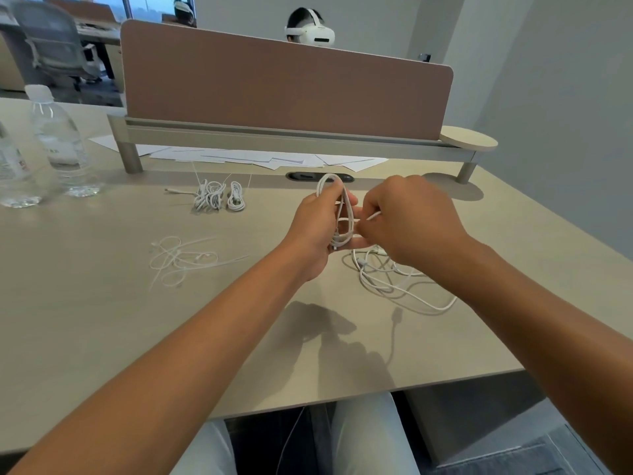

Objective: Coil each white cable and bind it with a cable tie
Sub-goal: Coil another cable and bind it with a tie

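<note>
Two bound coils point(219, 197) lie left of my hands. My left hand point(317, 228) grips a coiled cable point(337, 214); my right hand point(407, 221) pinches a tie around it. Loose cables point(394, 275) below them remain, spare ties point(181, 258) farther left.

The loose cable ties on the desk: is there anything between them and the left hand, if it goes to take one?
Nothing visible. The cable ties lie apart on bare desk, left of the left hand. That hand grips the coiled cable, and the right hand pinches something thin and white beside it.
</note>
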The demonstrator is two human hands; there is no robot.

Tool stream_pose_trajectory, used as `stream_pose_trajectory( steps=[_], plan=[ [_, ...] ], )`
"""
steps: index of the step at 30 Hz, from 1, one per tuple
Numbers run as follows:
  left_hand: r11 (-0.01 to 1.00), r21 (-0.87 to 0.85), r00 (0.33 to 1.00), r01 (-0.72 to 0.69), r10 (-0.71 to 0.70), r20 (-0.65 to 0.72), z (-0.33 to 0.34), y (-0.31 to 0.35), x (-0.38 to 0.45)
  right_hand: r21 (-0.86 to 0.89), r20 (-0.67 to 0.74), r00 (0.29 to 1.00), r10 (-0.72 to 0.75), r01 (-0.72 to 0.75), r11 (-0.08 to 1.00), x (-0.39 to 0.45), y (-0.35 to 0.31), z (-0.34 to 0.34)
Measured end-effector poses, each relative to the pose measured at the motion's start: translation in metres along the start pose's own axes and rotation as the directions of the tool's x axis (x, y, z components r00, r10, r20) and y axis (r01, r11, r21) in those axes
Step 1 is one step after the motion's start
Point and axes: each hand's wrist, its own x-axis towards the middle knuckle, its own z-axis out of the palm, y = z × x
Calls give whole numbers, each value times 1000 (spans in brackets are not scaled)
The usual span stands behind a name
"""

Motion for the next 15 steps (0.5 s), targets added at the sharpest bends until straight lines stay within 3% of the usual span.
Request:
stream_pose_trajectory(
  steps=[6, 15],
  plan=[
    [997, 72, 1000, 4, -2, -19, 5, -1, -2, -28, -14, 997, -79, 78, 997, 2, 1, 5],
    [996, -72, 994, -52, 44, -99, -11, -2, 16, 340, 119, 992, -44, 1, 940, 6, 18, -2]
  ],
)
